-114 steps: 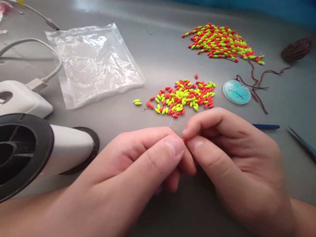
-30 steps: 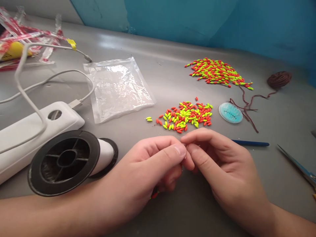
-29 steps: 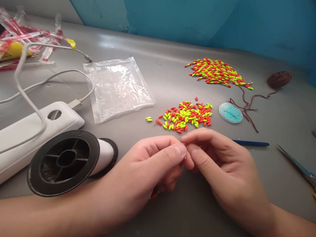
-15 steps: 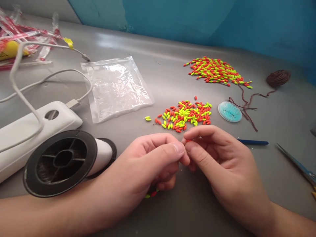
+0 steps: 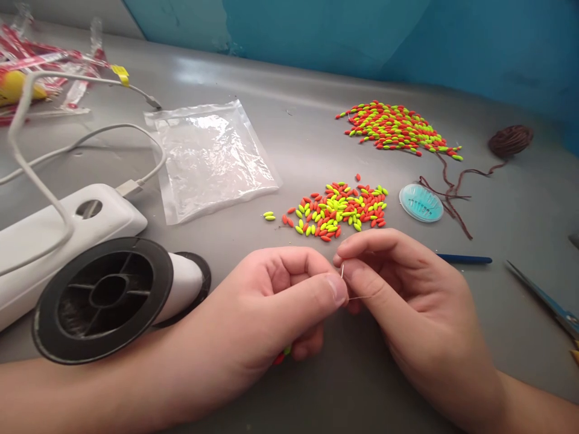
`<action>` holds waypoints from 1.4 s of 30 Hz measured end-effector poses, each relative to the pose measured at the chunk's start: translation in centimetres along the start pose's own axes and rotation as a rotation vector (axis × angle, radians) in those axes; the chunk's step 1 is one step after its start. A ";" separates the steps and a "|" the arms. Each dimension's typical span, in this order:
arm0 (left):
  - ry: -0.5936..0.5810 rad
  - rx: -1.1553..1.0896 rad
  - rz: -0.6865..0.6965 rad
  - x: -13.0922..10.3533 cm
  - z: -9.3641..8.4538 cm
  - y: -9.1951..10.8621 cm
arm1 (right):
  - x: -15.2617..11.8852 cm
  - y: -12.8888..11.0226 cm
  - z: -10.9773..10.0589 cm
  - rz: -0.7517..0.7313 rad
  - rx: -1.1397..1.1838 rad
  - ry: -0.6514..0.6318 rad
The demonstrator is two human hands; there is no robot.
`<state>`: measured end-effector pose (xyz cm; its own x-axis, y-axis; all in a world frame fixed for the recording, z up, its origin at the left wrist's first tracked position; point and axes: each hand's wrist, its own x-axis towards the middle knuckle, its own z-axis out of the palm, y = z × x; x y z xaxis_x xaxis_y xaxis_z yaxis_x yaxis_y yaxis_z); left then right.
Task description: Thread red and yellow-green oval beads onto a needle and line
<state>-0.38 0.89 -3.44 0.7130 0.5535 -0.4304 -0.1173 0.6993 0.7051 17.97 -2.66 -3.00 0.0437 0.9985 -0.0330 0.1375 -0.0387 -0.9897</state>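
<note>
My left hand (image 5: 294, 301) pinches a thin, pale needle (image 5: 342, 270), whose end sticks up between thumb and forefinger. A fine clear thread (image 5: 359, 297) runs from this pinch across my right thumb. My right hand (image 5: 398, 289) has its thumb and forefinger together right beside the needle; what they hold is hidden. A few red and green beads (image 5: 279, 358) show under my left hand. Just beyond both hands lies a loose heap of red and yellow-green oval beads (image 5: 337, 208).
Strung beads (image 5: 393, 128) lie farther back, near a brown yarn ball (image 5: 511, 141) and a round turquoise needle case (image 5: 421, 202). Scissors (image 5: 543, 298) and a blue stick (image 5: 465, 259) are at right. A thread spool (image 5: 108, 292), white power strip (image 5: 81, 223) and clear bag (image 5: 217, 160) occupy the left.
The red bead that showed between my right fingertips is out of sight. The needle now stands visible between the hands, and my left fingertips have shifted slightly right and down.
</note>
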 end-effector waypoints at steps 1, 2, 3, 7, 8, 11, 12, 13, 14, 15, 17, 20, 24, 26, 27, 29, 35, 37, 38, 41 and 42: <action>0.001 -0.013 0.000 0.0 0.1 0.0 | 0.0 0.0 0.0 0.006 0.010 0.016; 0.003 -0.025 0.002 0.1 0.2 0.0 | 0.0 0.1 0.0 0.017 0.027 0.033; 0.008 -0.037 0.006 0.1 0.3 0.0 | -0.1 0.1 0.0 0.030 0.046 0.048; 0.007 -0.048 0.031 0.0 0.7 -0.1 | 0.0 0.2 0.0 0.024 0.047 0.042; 0.009 -0.030 0.042 0.0 0.7 -0.2 | 0.0 0.1 0.0 0.014 0.033 0.029; 0.029 0.045 0.071 0.0 0.7 -0.1 | 0.0 0.0 -0.1 0.011 0.021 0.001; 0.046 0.062 0.073 0.0 0.7 -0.1 | 0.0 0.0 -0.1 0.016 0.026 -0.005; 0.065 0.076 0.074 0.1 0.8 0.1 | -0.1 0.0 -0.1 0.019 0.031 -0.011; 0.084 0.088 0.075 0.2 0.9 0.3 | -0.1 0.0 -0.1 0.020 0.035 -0.015; 0.101 0.099 0.075 0.4 1.0 0.5 | -0.2 0.0 -0.2 0.022 0.037 -0.017; 0.118 0.114 0.081 0.8 1.2 0.9 | -0.2 0.1 -0.2 0.025 0.040 -0.018; 0.121 0.130 0.086 1.1 1.4 1.2 | -0.2 0.1 -0.2 0.029 0.045 -0.016; 0.103 0.147 0.072 0.7 1.2 0.6 | -0.2 -0.1 -0.2 0.021 0.026 -0.023; 0.080 0.151 0.061 0.2 0.9 0.0 | -0.2 -0.2 -0.2 0.016 0.016 -0.024; 0.067 0.150 0.056 0.0 0.7 -0.2 | -0.2 -0.2 -0.2 0.012 0.012 -0.024; 0.043 0.147 0.052 -0.3 0.5 -0.5 | -0.2 -0.2 -0.2 0.004 0.009 -0.026; 0.018 0.168 0.061 -0.4 0.2 -0.6 | -0.1 0.0 -0.2 -0.008 -0.008 -0.031; 0.020 0.174 0.059 -0.5 0.2 -0.6 | -0.2 0.0 -0.3 -0.017 -0.018 -0.037; 0.020 0.174 0.053 -0.5 0.3 -0.6 | -0.2 0.0 -0.3 -0.023 -0.021 -0.043; 0.024 0.174 0.044 -0.5 0.3 -0.6 | -0.3 0.0 -0.3 -0.032 -0.032 -0.049; 0.022 0.180 0.045 -0.5 0.3 -0.6 | -0.3 -0.1 -0.3 -0.036 -0.037 -0.046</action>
<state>-0.47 0.06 -3.48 0.6941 0.5937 -0.4071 -0.0218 0.5825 0.8125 18.25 -2.93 -2.90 -0.0077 1.0000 -0.0042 0.1745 -0.0028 -0.9846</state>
